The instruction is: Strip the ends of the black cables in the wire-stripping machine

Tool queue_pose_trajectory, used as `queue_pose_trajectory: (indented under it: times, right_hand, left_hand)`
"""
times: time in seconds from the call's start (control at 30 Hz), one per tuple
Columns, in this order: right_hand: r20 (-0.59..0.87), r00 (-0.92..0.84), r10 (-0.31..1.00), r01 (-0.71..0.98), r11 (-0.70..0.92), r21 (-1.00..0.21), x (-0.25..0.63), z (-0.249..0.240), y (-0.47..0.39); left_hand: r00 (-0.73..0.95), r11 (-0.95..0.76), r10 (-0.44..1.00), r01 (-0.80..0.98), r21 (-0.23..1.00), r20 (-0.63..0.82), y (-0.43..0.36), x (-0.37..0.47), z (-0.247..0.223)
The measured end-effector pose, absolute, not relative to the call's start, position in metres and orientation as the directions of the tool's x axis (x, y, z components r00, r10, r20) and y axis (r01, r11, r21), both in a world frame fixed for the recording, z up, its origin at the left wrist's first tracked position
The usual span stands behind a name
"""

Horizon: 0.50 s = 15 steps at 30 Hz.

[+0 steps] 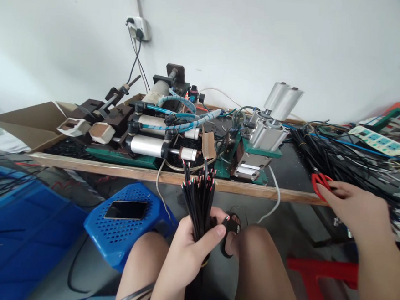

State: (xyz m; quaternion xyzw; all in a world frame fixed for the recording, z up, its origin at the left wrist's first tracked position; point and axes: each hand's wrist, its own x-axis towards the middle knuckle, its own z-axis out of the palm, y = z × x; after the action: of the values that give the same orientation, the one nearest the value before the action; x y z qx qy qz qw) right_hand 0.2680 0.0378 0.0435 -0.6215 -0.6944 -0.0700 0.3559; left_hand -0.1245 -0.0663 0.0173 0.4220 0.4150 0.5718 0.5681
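My left hand [193, 245] is closed round a bundle of black cables [198, 204], held upright over my lap. Their cut ends point up and show small red, white and green wire tips. A yellow tie wraps the bundle just below the hand. Off to the right, my right hand [357, 206] is closed on red-handled pliers [321, 183] at the bench's front edge; their short metal tip points up and left, beside a pile of black cables [309, 148]. Part of the handles is hidden by the fingers.
A wood-edged bench [296, 196] carries pneumatic cylinders [148, 145], an upright press [258, 145] and a power strip [378, 140]. Below stand a blue stool [125, 240] bearing a phone [126, 209], a blue bin [15, 246] and a red stool [322, 268].
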Motion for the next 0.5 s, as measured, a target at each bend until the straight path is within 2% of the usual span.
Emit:
queue_pose_trajectory:
  times: [0.1,0.17,0.2,0.23,0.27,0.3,0.33,0.4,0.5]
  right_hand:
    - [0.646,0.127,0.753,0.916,0.162,-0.368,0.238,0.039,0.036]
    - [0.678,0.154,0.718,0.885,0.205,-0.417,0.198,0.027,0.02]
    - [0.651,0.11,0.751,0.854,0.263,-0.449,0.174,0.021,0.008]
    - [0.582,0.038,0.812,0.792,0.33,-0.513,0.15,0.015,-0.004]
    - [0.398,-0.066,0.915,0.634,0.347,-0.692,0.126,0.01,-0.017]
    - [0.215,-0.209,0.954,0.481,0.292,-0.827,0.104,0.007,-0.028]
    - [0.131,-0.25,0.959,0.369,0.219,-0.903,0.085,0.005,-0.038]
    - [0.055,-0.247,0.967,0.214,0.11,-0.971,0.056,0.004,-0.049]
    - [0.064,-0.112,0.992,0.056,0.071,-0.996,0.034,0.006,-0.048]
  left_hand:
    - [-0.053,-0.043,0.998,-0.214,0.976,0.032,-0.065,-0.126,0.014]
    - [-0.059,-0.075,0.996,-0.172,0.982,0.066,-0.063,-0.126,0.012]
    - [-0.059,-0.094,0.995,-0.16,0.983,0.086,-0.062,-0.126,0.011]
    - [-0.057,-0.113,0.993,-0.154,0.982,0.105,-0.061,-0.126,0.01]
    - [-0.054,-0.127,0.991,-0.156,0.98,0.12,-0.061,-0.126,0.009]
    - [-0.051,-0.135,0.99,-0.162,0.977,0.129,-0.06,-0.125,0.008]
    - [-0.05,-0.14,0.99,-0.171,0.975,0.133,-0.06,-0.125,0.007]
    - [-0.057,-0.139,0.99,-0.183,0.973,0.13,-0.061,-0.126,0.006]
    - [-0.058,-0.147,0.989,-0.177,0.973,0.139,-0.062,-0.127,0.007]
